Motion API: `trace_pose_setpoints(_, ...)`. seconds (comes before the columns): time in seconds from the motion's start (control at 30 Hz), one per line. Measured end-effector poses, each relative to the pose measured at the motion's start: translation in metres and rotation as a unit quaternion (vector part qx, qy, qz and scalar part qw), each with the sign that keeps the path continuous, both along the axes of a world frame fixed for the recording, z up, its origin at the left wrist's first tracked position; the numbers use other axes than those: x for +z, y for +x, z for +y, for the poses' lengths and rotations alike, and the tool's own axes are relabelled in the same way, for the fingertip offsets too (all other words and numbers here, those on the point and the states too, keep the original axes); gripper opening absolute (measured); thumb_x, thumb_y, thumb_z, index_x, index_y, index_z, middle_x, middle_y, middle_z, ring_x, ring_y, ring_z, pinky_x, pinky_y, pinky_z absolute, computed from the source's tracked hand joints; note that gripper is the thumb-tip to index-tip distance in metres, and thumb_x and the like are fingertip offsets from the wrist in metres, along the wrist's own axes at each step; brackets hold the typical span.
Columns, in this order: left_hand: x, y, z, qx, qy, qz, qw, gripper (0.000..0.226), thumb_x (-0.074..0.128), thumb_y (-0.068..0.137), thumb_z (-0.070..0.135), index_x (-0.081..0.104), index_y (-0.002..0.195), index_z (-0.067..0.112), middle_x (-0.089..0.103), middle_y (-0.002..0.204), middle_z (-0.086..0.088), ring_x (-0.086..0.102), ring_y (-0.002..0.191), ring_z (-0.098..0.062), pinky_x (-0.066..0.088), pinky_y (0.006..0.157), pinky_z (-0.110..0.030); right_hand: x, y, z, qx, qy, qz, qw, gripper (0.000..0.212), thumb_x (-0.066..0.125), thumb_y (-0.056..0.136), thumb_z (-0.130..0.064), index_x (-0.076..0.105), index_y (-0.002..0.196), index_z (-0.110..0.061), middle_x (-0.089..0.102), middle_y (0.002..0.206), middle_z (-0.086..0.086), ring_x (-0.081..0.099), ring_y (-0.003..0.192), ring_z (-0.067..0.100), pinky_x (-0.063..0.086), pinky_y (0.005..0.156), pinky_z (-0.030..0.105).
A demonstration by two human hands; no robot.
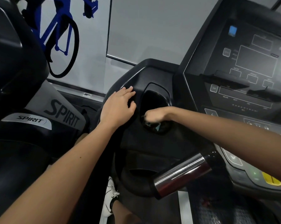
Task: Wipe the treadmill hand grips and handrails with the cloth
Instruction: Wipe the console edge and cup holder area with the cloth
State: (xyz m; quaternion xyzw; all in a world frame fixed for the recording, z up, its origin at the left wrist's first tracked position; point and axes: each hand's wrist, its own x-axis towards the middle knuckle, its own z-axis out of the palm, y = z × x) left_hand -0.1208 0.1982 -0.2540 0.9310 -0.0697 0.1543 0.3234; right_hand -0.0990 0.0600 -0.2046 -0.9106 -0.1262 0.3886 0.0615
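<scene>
Two bare hands work at the left wing of the treadmill console. The right hand (152,116) dips knuckles-up into the oval cup holder (159,96). Its fingers are blurred and sunk below the rim, so whether they pinch anything cannot be told. Dark crumpled material (156,127) with a pale blue patch lies at the bottom of that recess, directly under the hand; it is too dim to confirm as the cloth. The left hand (118,105) rests flat on the matte, fine-grained black plastic housing (136,143) just left of the recess, fingers relaxed and slightly spread. The hand grip (181,173), a polished chrome cylinder with a black end cap, projects from the housing lower down, well apart from both hands. The display panel (256,62) is glossy, unlit and cut off at the right edge, its legends unreadable. A white shoe (111,196) shows partly below.
</scene>
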Motion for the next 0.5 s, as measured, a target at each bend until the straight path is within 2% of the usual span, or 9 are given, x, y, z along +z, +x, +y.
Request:
trace_pose_setpoints(0.1,0.001,-0.001,0.0,0.006,0.0,-0.008,1.0,0.043,0.046,0.092,0.024,0.049,0.134,0.02,0.038,0.147,0.009,0.026,0.139,-0.007,0.02,0.115,-0.029,-0.001,-0.007,-0.016,-0.13,0.18,0.047,0.974,0.032,0.032,0.094,0.0,0.061,0.083,-0.007,0.057,0.075,-0.002,0.055,0.063,0.006,0.044,0.056,0.011)
trace_pose_setpoints(0.17,0.001,-0.001,-0.001,0.004,0.002,-0.008,1.0,0.043,0.046,0.092,0.024,0.049,0.134,0.02,0.038,0.147,0.009,0.026,0.139,-0.007,0.021,0.115,-0.03,-0.009,-0.013,-0.018,-0.167,0.248,0.045,0.953,0.033,0.032,0.092,0.002,0.058,0.076,-0.011,0.059,0.078,0.001,0.057,0.069,0.01,0.046,0.062,0.017)
trace_pose_setpoints(0.23,0.001,-0.001,-0.001,0.006,0.002,-0.009,1.0,0.043,0.046,0.092,0.024,0.049,0.134,0.019,0.038,0.147,0.009,0.027,0.139,-0.007,0.021,0.115,-0.03,-0.02,-0.014,-0.012,-0.217,0.303,0.01,0.928,0.025,0.035,0.09,0.003,0.058,0.082,-0.005,0.061,0.08,0.006,0.057,0.072,0.017,0.047,0.063,0.023)
trace_pose_setpoints(0.3,0.001,-0.001,-0.001,0.006,0.003,-0.011,1.0,0.043,0.047,0.092,0.024,0.05,0.134,0.019,0.038,0.147,0.008,0.027,0.139,-0.007,0.021,0.115,-0.03,-0.034,-0.01,-0.006,-0.285,0.353,-0.053,0.89,0.018,0.04,0.089,0.002,0.057,0.095,0.002,0.062,0.089,0.017,0.059,0.081,0.026,0.048,0.069,0.034)
trace_pose_setpoints(0.37,0.001,-0.001,-0.001,0.007,0.002,-0.011,1.0,0.043,0.047,0.092,0.024,0.049,0.134,0.019,0.038,0.147,0.008,0.027,0.139,-0.007,0.021,0.115,-0.029,-0.041,-0.008,-0.002,-0.301,0.351,-0.12,0.879,0.016,0.043,0.089,-0.002,0.054,0.101,0.003,0.062,0.1,0.021,0.059,0.09,0.03,0.049,0.079,0.041)
trace_pose_setpoints(0.43,0.002,-0.001,-0.001,0.008,0.0,-0.01,1.0,0.043,0.047,0.092,0.024,0.05,0.134,0.019,0.038,0.147,0.008,0.027,0.139,-0.007,0.022,0.115,-0.03,-0.04,-0.01,-0.003,-0.274,0.352,-0.155,0.881,0.016,0.046,0.089,-0.003,0.05,0.104,-0.004,0.06,0.098,0.013,0.058,0.093,0.025,0.05,0.08,0.036)
trace_pose_setpoints(0.5,0.002,-0.001,-0.001,0.009,-0.002,-0.009,1.0,0.043,0.047,0.091,0.024,0.05,0.134,0.019,0.039,0.147,0.009,0.027,0.139,-0.006,0.022,0.115,-0.029,-0.038,-0.012,-0.007,-0.252,0.402,-0.166,0.864,0.039,0.049,0.086,0.002,0.041,0.121,-0.012,0.057,0.1,0.006,0.057,0.093,0.018,0.05,0.076,0.029)
